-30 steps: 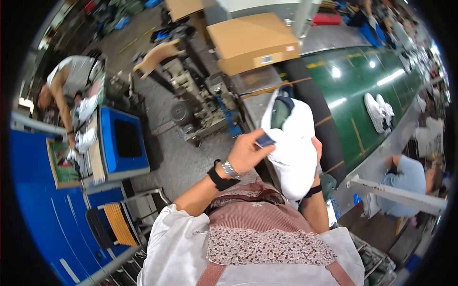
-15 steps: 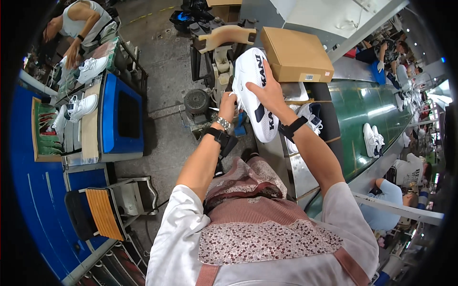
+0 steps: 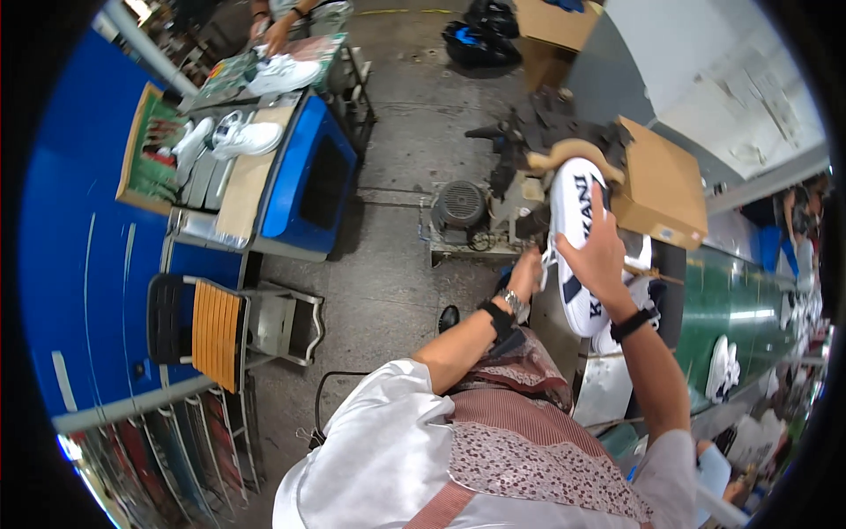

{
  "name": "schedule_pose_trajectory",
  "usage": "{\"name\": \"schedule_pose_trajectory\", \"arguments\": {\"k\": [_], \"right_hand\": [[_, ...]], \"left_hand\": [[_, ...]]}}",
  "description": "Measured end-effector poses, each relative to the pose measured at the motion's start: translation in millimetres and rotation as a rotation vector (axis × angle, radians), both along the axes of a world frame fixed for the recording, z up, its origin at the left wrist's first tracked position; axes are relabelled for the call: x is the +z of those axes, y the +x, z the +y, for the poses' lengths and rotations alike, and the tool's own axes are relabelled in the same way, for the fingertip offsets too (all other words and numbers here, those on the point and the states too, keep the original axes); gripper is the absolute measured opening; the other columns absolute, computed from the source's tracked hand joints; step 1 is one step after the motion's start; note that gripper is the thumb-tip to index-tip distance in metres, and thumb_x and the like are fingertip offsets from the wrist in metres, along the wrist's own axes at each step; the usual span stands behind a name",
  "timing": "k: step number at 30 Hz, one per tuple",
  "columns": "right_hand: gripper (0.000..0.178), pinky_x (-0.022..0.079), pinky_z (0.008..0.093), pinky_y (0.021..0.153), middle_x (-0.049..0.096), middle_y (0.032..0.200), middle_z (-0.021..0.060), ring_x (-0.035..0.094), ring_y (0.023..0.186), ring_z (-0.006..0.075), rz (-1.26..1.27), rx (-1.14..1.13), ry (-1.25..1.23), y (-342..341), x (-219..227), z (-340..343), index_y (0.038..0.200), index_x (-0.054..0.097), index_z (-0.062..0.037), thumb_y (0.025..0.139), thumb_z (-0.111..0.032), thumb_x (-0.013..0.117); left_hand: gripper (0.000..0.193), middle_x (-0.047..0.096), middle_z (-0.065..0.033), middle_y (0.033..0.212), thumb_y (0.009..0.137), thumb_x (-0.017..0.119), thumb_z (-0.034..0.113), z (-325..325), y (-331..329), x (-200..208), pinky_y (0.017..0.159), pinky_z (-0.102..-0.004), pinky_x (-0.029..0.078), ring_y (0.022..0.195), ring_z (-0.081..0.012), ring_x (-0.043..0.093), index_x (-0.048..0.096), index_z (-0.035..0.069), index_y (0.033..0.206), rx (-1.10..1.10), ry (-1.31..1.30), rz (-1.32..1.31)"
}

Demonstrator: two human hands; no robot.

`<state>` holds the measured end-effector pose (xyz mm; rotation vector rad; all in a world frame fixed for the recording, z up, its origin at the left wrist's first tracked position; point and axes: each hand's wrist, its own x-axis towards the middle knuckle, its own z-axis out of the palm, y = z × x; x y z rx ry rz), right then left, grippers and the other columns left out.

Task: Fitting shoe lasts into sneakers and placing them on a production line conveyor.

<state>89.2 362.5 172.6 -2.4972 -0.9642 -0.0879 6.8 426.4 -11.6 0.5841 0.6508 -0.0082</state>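
A white sneaker (image 3: 577, 212) with dark lettering along its sole edge is held up in front of me, its toe end pointing away. My right hand (image 3: 597, 256) grips it from the right, thumb and fingers spread across its side. My left hand (image 3: 527, 271) is closed at its left side, pinching the white shoelaces (image 3: 548, 257). Just beyond the toe, a machine's curved tan pad (image 3: 573, 152) shows; whether the shoe touches it I cannot tell. More sneakers (image 3: 652, 291) lie beneath my right wrist, partly hidden.
A cardboard box (image 3: 665, 189) stands right of the machine. The green conveyor belt (image 3: 723, 282) carries white shoes (image 3: 723, 366). A motor (image 3: 461, 205) sits low ahead. At left are a blue-sided bench (image 3: 317, 176), a wood-slatted chair (image 3: 216, 335) and a person's hands (image 3: 278, 35) over shoes.
My view has swung left, so the surroundings sit farther right in the picture. The sneaker has turned slightly, showing more of its lettered edge. Both hands keep hold.
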Motion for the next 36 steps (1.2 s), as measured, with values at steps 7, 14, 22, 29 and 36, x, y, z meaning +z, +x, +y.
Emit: {"name": "schedule_pose_trajectory", "arguments": {"k": [7, 14, 22, 29, 36], "right_hand": [[0.103, 0.055, 0.0466, 0.078, 0.059, 0.116, 0.0203, 0.066, 0.097, 0.0387, -0.076, 0.028, 0.088, -5.8, -12.3, -7.6, 0.160, 0.029, -0.0053, 0.076, -0.032, 0.082], [0.117, 0.054, 0.0484, 0.087, 0.054, 0.128, 0.0257, 0.062, 0.106, 0.0441, -0.056, 0.007, 0.172, -21.3, -8.1, 5.8, 0.162, 0.016, -0.0031, 0.075, -0.040, 0.084], [0.116, 0.054, 0.0494, 0.093, 0.049, 0.137, 0.0315, 0.059, 0.116, 0.0476, -0.008, -0.091, 0.220, -33.7, 2.9, -12.2, 0.159, 0.014, 0.0031, 0.076, -0.041, 0.083], [0.125, 0.029, 0.0433, 0.121, 0.032, 0.158, 0.0228, 0.034, 0.149, 0.0326, 0.522, -0.105, 0.788, -120.4, -24.1, -115.4, 0.162, 0.004, -0.0005, 0.071, -0.015, 0.087], [0.113, 0.037, 0.0397, 0.115, 0.047, 0.148, 0.0129, 0.047, 0.137, 0.0243, 0.817, -0.396, 0.911, -168.0, -6.4, -172.3, 0.156, 0.026, -0.0021, 0.067, -0.012, 0.095]], "left_hand": [[0.080, 0.066, -0.0091, 0.131, 0.099, 0.045, 0.072, -40.4, 26.3, 57.9, 0.102, -0.0391, 0.050, 0.121, -0.0211, 0.062, 0.054, 0.006, 0.142, 0.157, -0.466, -0.359], [0.071, 0.059, -0.0063, 0.138, 0.102, 0.049, 0.063, -34.0, 43.8, -12.9, 0.104, -0.0353, 0.048, 0.120, -0.0189, 0.059, 0.051, 0.006, 0.145, 0.315, -0.299, -0.481], [0.087, 0.054, -0.0147, 0.147, 0.099, 0.043, 0.071, -27.5, 17.8, 55.7, 0.109, -0.0425, 0.047, 0.128, -0.0296, 0.057, 0.039, 0.003, 0.153, 0.157, -0.374, -0.519], [0.081, 0.055, -0.0135, 0.146, 0.086, 0.083, 0.027, -8.9, -75.8, 55.9, 0.115, -0.0423, 0.039, 0.136, -0.0260, 0.051, 0.042, -0.003, 0.150, -0.494, -0.138, -0.398], [0.067, 0.067, -0.0078, 0.127, 0.075, 0.090, 0.007, -1.8, -69.0, 67.2, 0.094, -0.0347, 0.055, 0.112, -0.0191, 0.066, 0.059, 0.003, 0.134, -0.987, 0.331, -0.373]]}}
